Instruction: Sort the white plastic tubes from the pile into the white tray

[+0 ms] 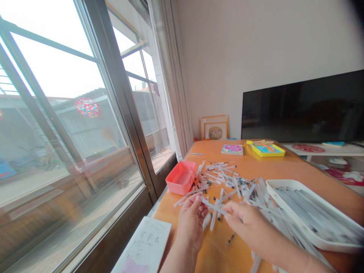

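Observation:
My left hand [191, 222] and my right hand [250, 223] meet over the near edge of an orange table [295, 170]. Both pinch the same thin white pen barrel [212, 206], which runs slanted between their fingertips. Around and behind my hands lies a loose heap of several white pen barrels and dark refills [227, 182]. A single dark refill [231, 239] lies on the table under my right wrist.
A pink plastic box [181, 177] stands left of the heap. A white tray [309, 212] filled with pens sits at right. Farther back lie a small book [232, 149] and a yellow box [267, 149]. A paper booklet [145, 246] overhangs the table's near-left corner. A window runs along the left; a dark TV screen [307, 108] stands behind.

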